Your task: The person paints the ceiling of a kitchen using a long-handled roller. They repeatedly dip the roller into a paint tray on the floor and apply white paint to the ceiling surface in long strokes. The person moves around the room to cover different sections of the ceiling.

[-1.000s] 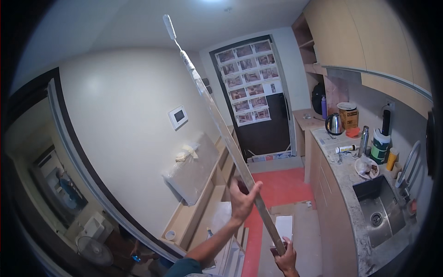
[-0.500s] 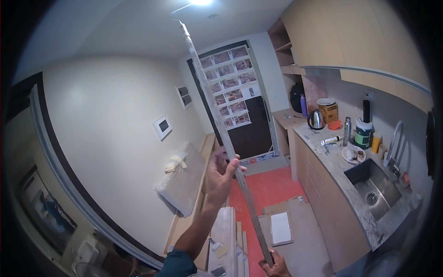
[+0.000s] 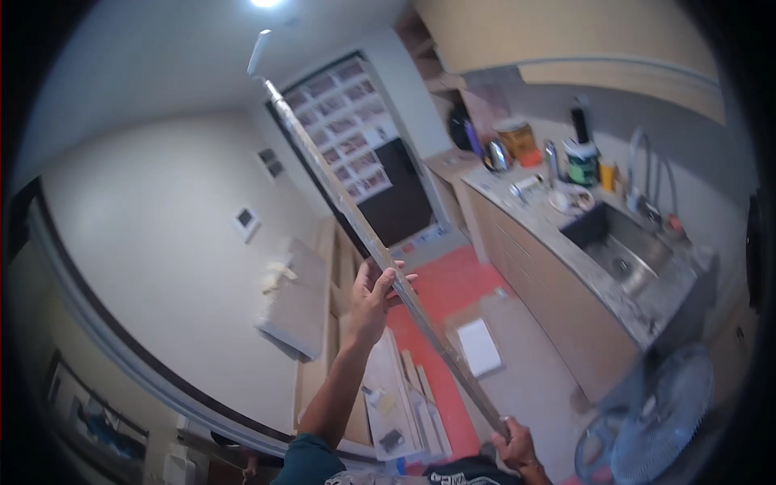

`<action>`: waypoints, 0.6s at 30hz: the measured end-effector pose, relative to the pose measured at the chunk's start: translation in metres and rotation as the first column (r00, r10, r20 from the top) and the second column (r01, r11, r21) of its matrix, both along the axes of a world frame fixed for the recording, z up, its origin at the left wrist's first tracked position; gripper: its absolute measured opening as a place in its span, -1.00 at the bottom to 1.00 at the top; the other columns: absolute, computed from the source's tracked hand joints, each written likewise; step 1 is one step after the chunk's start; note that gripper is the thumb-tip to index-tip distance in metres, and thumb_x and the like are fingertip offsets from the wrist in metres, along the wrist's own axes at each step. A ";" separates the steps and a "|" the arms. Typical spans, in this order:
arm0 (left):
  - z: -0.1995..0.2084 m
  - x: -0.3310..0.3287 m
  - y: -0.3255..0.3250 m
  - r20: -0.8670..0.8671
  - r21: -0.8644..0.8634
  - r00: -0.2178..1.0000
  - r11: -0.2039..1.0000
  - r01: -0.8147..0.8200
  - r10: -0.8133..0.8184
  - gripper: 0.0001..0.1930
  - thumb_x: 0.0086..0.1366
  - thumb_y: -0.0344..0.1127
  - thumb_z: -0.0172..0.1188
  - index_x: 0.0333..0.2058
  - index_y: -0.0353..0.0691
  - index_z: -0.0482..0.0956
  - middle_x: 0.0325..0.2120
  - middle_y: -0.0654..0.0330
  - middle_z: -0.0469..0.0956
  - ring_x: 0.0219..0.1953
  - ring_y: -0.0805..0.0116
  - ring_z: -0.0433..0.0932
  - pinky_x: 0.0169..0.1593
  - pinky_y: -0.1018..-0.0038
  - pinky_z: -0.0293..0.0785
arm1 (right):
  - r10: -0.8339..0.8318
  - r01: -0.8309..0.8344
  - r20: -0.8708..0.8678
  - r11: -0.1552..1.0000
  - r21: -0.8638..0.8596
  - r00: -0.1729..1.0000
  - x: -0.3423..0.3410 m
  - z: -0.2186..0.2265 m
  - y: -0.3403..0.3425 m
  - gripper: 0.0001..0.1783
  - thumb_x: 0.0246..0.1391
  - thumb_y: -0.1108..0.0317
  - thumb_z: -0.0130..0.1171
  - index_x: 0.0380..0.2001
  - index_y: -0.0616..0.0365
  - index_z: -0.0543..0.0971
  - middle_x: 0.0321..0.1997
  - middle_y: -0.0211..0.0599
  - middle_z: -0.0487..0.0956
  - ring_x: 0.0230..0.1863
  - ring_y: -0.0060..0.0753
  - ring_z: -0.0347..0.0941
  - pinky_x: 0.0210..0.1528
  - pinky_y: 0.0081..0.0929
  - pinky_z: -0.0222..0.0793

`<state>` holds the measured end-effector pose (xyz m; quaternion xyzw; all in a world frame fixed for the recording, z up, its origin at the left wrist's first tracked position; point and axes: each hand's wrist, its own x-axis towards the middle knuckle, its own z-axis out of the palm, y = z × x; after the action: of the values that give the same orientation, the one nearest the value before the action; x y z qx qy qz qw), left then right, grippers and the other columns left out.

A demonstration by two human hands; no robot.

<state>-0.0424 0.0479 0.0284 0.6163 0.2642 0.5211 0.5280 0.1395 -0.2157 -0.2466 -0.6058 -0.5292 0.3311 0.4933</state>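
A long, paint-stained wooden pole [image 3: 330, 179] runs diagonally from the upper left down to the lower right. At its top end sits a small white paint roller [image 3: 259, 53], just under the ceiling in the picture; whether it touches the ceiling I cannot tell. Midway along, my left hand [image 3: 372, 303] steadies the pole, thumb laid over its front and fingers spread behind it. Around the lower end my right hand [image 3: 516, 446] is wrapped, near my body. Its palm and some fingers are hidden.
To the right runs a counter [image 3: 529, 214] with a sink [image 3: 618, 255], a kettle [image 3: 496, 155], a bucket [image 3: 582, 166] and bottles. A standing fan [image 3: 663, 416] is at lower right. Boards [image 3: 392, 396] lie lower centre. A wrapped panel [image 3: 295, 303] leans at the left wall.
The pole leans further left, and the roller head now shows its white side. My right hand has moved right with the lower end. The view has turned, bringing the fan in.
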 end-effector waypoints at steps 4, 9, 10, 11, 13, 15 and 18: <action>-0.138 0.055 -0.019 0.188 -0.505 0.977 0.843 0.186 -0.103 -0.65 0.38 -0.12 0.14 -0.01 -0.20 0.37 -0.20 0.12 0.47 -0.19 0.19 0.59 -0.14 0.22 0.60 | -0.291 0.302 0.197 0.953 -0.032 0.936 0.020 -0.011 -0.088 -0.57 0.00 0.23 0.31 -0.11 0.23 0.46 -0.39 0.01 0.61 -0.34 0.12 0.59 -0.31 -0.20 0.47; -0.313 0.114 -0.031 0.304 -0.874 0.946 0.361 0.325 -0.117 -0.75 0.34 -0.04 0.17 -0.34 -0.06 0.40 -0.50 0.24 0.40 -0.45 0.28 0.48 -0.20 0.23 0.56 | -0.117 0.158 0.111 0.830 -0.534 0.987 0.039 0.016 -0.182 -0.61 0.06 0.30 0.26 -0.08 0.21 0.44 -0.34 0.03 0.62 -0.30 0.09 0.60 -0.24 -0.18 0.48; -0.350 0.125 -0.031 0.265 -0.914 0.957 0.286 0.287 -0.115 -0.74 0.34 -0.05 0.16 -0.39 -0.04 0.39 -0.55 0.26 0.37 -0.48 0.28 0.46 -0.21 0.25 0.56 | -0.083 0.063 -0.001 0.759 -0.648 0.997 0.043 0.025 -0.193 -0.62 0.08 0.32 0.24 -0.06 0.20 0.44 -0.33 0.04 0.62 -0.28 0.10 0.60 -0.22 -0.16 0.48; -0.384 0.134 -0.032 0.220 -0.947 0.969 0.213 0.240 -0.115 -0.73 0.35 -0.05 0.15 -0.45 -0.02 0.38 -0.60 0.29 0.35 -0.51 0.28 0.44 -0.22 0.26 0.55 | -0.095 0.058 -0.019 0.739 -0.671 0.995 0.044 0.038 -0.193 -0.62 0.08 0.34 0.23 -0.03 0.19 0.44 -0.33 0.07 0.61 -0.25 0.14 0.59 -0.20 -0.12 0.47; -0.442 0.151 -0.043 0.144 -0.980 0.987 0.128 0.152 -0.066 -0.78 0.36 -0.07 0.12 -0.33 -0.06 0.41 -0.52 0.26 0.38 -0.45 0.25 0.48 -0.20 0.20 0.56 | -0.104 0.031 -0.058 0.696 -0.718 0.993 0.042 0.063 -0.176 -0.59 0.09 0.38 0.21 0.02 0.17 0.44 -0.31 0.12 0.61 -0.20 0.23 0.57 -0.16 -0.05 0.46; -0.477 0.166 -0.059 0.063 -0.998 0.992 0.019 0.065 -0.108 -0.79 0.36 -0.10 0.08 -0.20 -0.09 0.40 -0.41 0.22 0.40 -0.37 0.22 0.51 -0.17 0.11 0.56 | 0.030 0.202 0.306 0.690 -0.695 0.951 0.046 0.054 -0.171 -0.52 0.10 0.38 0.20 0.12 0.13 0.42 -0.29 0.19 0.60 -0.15 0.36 0.52 -0.13 0.06 0.42; -0.533 0.171 -0.079 0.031 -0.989 0.943 -0.150 -0.020 -0.331 -0.61 0.38 -0.16 0.04 0.10 -0.14 0.26 -0.14 0.13 0.36 -0.16 0.12 0.55 -0.08 -0.13 0.53 | 0.061 0.221 0.327 0.620 -0.753 0.943 0.046 0.066 -0.146 -0.48 0.09 0.33 0.22 0.13 0.14 0.40 -0.21 0.22 0.60 -0.11 0.38 0.51 -0.11 0.10 0.40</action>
<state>0.1286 -0.0307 -0.5047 0.0931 0.5467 0.0004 0.8322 0.1857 -0.3619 -0.1804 -0.8279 -0.3777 0.4018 0.1027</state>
